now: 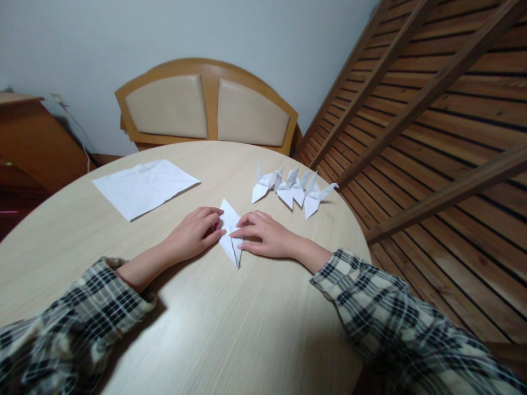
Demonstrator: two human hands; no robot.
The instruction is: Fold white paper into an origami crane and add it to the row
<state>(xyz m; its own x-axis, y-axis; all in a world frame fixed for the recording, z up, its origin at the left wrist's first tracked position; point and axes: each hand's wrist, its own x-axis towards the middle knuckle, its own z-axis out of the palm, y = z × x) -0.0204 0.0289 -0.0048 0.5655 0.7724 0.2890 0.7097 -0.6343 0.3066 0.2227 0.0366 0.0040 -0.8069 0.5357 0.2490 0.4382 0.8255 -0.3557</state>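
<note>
Working the kite-shaped folded white paper (229, 217) with spread right hand (268, 235) and curled left hand (198, 231)—can't tell if pinching—and risking a crooked crease from any uneven pressure!

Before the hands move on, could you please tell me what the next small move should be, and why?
I would probably have the right hand press along the fold line while the left hand steadies the folded paper: both hands touch it, and that line runs through its lower half, near the right fingers.
</note>
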